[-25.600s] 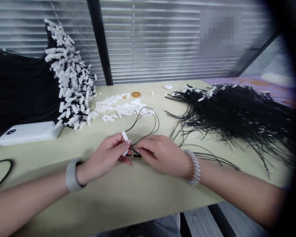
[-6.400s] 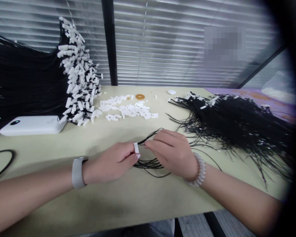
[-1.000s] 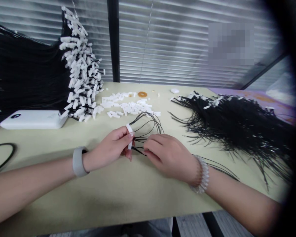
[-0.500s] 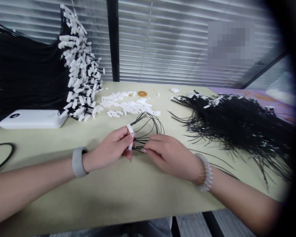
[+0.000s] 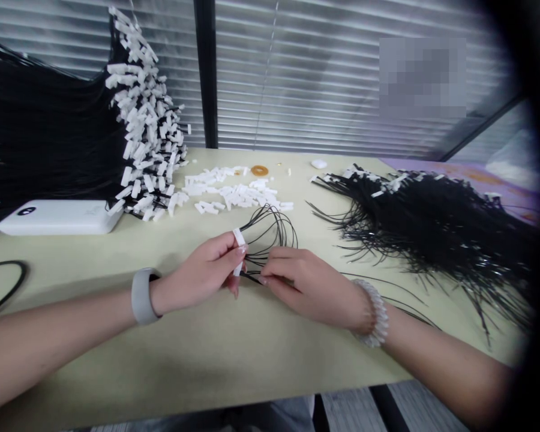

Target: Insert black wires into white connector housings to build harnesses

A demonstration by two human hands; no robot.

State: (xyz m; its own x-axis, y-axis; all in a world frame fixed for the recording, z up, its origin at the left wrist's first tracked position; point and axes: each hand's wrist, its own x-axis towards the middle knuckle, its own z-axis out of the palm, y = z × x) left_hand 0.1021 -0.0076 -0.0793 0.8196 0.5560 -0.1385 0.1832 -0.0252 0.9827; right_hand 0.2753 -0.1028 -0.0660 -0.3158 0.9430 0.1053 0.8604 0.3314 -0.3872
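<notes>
A narrow white connector strip (image 5: 240, 238) stands upright between the thumb and fingers of my left hand (image 5: 209, 264). Several thin black wires (image 5: 281, 223) run out of its right side, and some loop up and over to the right. My right hand (image 5: 303, 279), just right of the strip, has its fingertips pinched on the lower wires close to the strip. Wire ends come out beyond the right wrist across the table. The exact grip of the right fingertips is partly hidden.
Behind the hands lie loose white connectors (image 5: 249, 195) and an orange tape ring (image 5: 260, 170). A white power bank (image 5: 63, 217) and hanging black wires with white ends (image 5: 146, 126) are left. Black wires (image 5: 432, 222) are heaped right.
Both hands have stayed almost in place. The white strip has tilted and dropped very slightly, and the looped wires have shifted a little.
</notes>
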